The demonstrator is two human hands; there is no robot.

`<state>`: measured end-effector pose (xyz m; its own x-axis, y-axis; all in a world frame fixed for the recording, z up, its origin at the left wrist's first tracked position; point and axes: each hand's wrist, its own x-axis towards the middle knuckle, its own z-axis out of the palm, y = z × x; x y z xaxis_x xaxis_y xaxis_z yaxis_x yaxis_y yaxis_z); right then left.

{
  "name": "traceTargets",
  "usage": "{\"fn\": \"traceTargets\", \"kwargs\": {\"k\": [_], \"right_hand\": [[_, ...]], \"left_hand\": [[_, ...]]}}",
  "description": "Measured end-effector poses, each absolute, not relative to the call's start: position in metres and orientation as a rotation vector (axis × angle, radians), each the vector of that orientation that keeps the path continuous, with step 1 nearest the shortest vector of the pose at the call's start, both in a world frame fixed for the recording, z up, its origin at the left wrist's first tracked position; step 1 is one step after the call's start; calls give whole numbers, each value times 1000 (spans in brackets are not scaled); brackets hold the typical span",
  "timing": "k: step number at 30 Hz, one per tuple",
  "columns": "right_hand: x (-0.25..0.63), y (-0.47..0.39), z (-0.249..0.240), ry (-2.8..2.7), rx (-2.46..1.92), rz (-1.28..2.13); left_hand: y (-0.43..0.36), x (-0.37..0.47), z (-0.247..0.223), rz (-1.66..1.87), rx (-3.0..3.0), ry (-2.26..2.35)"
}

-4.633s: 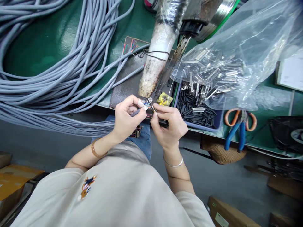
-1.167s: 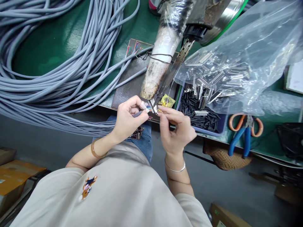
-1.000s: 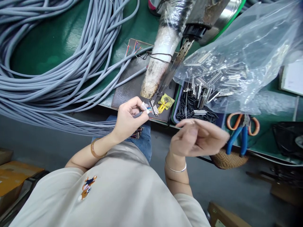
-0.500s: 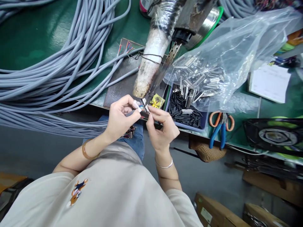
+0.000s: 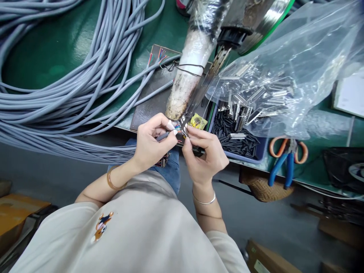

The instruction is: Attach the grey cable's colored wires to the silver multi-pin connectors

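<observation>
My left hand (image 5: 153,142), white tape or covers on its fingertips, pinches the end of a grey cable (image 5: 162,136) with thin coloured wires fanned out. Opposite it, the thumb and forefinger of my right hand (image 5: 206,153) grip a small metal multi-pin connector (image 5: 184,131). The wire ends meet the connector's pins between the two hands. Just above, the dark tip of a soldering iron (image 5: 200,89) points down at the connector; whether it touches cannot be made out. A wrapped white tube (image 5: 182,89) ends right beside the iron.
Bundled grey cables (image 5: 93,76) cover the left of the green bench (image 5: 36,64). A blue tray (image 5: 257,156) holds black sleeves and connectors, under a clear bag (image 5: 313,49) of connectors. Right of it lie pliers (image 5: 287,159). A yellow sponge (image 5: 198,120) and solder spool (image 5: 274,28) are near the iron.
The whole view has shifted, so the bench and hands appear farther right. Both hands keep their pinch on the cable and connector, close to the iron's tip.
</observation>
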<state>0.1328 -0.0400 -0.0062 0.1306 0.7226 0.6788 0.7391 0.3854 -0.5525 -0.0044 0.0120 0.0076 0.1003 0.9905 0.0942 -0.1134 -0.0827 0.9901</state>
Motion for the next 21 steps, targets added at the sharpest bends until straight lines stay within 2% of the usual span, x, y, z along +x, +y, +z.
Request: {"fn": "traceTargets", "kwargs": {"k": [14, 21], "right_hand": [[134, -47, -8, -1700, -1346, -184], [132, -48, -9, -1569, -1370, 68]], "left_hand": [[13, -11, 7, 1042, 1066, 948], [10, -18, 7, 1006, 975, 884]]}}
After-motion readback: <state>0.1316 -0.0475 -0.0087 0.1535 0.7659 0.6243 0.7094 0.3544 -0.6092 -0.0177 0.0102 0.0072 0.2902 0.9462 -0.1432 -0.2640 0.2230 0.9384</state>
